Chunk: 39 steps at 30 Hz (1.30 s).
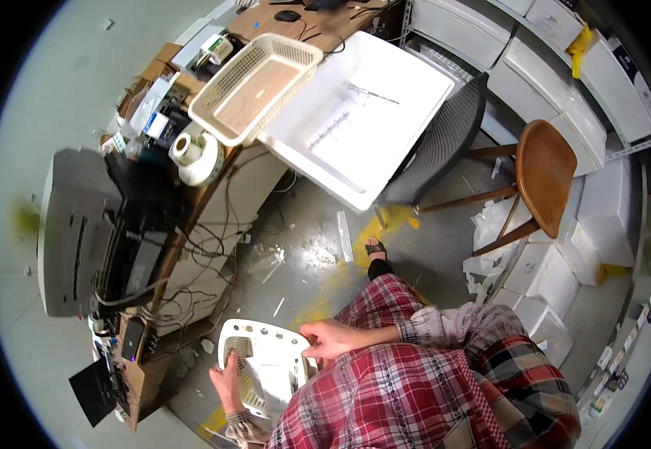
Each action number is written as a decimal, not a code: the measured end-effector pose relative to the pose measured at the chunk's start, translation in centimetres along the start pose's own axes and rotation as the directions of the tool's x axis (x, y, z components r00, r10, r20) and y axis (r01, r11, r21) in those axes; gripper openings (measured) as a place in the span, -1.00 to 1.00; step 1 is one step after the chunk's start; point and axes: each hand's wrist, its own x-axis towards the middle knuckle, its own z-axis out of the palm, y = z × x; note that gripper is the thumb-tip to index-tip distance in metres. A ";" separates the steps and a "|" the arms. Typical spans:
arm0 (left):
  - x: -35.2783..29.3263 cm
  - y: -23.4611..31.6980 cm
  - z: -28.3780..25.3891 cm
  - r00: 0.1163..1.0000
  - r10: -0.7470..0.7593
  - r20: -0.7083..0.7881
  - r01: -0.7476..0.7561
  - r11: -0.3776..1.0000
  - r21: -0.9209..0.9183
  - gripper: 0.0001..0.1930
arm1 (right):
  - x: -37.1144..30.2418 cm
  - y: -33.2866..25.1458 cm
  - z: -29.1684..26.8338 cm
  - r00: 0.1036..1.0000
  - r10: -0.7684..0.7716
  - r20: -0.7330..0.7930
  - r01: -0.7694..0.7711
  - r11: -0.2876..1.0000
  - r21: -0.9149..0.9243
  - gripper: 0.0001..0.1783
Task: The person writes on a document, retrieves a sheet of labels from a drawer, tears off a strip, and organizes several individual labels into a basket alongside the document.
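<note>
A white plastic basket (271, 331) with holes along its rim is held in front of me, low in the view. My left hand (227, 383) grips its left side, the thumb over the rim. At the basket's upper right corner my right hand (330, 339) is closed on the rim, its fingertips partly hidden. Inside the basket lie white flat pieces (271, 380) that look like paper or card; what lies under them is hidden. My red plaid clothing (385, 382) covers the space right of the basket.
A large white bin (385, 150) holding thin dark strips rests by a dark mesh chair (445, 146). Beside it a beige basket (265, 45) stands on the desk. A printer (90, 232) and loose cables are at left. A wooden chair (546, 176) and plastic scraps (497, 232) are at right.
</note>
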 end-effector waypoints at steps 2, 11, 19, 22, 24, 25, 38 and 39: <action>1.9 1.0 1.7 0.999 0.035 -0.036 -0.036 0.999 -0.015 -0.73 | -0.3 -1.9 -3.8 0.994 0.019 0.110 -0.021 1.000 0.018 -0.75; 5.3 9.1 6.0 0.996 -0.050 -0.070 0.047 0.998 -0.041 -0.61 | 1.9 -2.9 -11.1 0.997 -0.038 0.061 0.029 0.990 0.139 -0.69; 10.1 8.1 4.5 0.992 -0.057 -0.116 0.052 0.998 -0.042 -0.61 | 6.9 -5.2 -12.5 0.993 -0.092 0.076 0.096 0.994 -0.054 -0.71; 11.8 6.6 3.1 0.993 -0.035 -0.117 0.030 0.999 -0.042 -0.63 | 9.0 -6.7 -12.0 0.994 -0.009 0.106 0.017 0.997 -0.079 -0.72; 12.0 6.8 2.1 0.993 -0.010 -0.114 -0.007 0.989 -0.147 -0.64 | 11.2 -5.3 -11.1 0.985 -0.013 0.171 0.031 0.994 -0.105 -0.71; 12.1 6.3 2.0 0.991 0.009 -0.135 -0.034 0.983 -0.183 -0.67 | 12.1 -4.2 -11.0 0.978 -0.009 0.208 0.038 0.990 -0.136 -0.70; 6.0 8.0 0.4 0.927 -0.287 -0.241 0.279 0.958 -0.069 -0.64 | 15.2 -5.7 -9.2 0.924 -0.040 0.379 0.101 0.985 -0.141 -0.61; 5.0 10.0 0.1 0.919 -0.341 -0.197 0.328 0.940 -0.096 -0.63 | 15.3 -6.3 -8.7 0.916 -0.042 0.400 0.099 0.987 -0.123 -0.61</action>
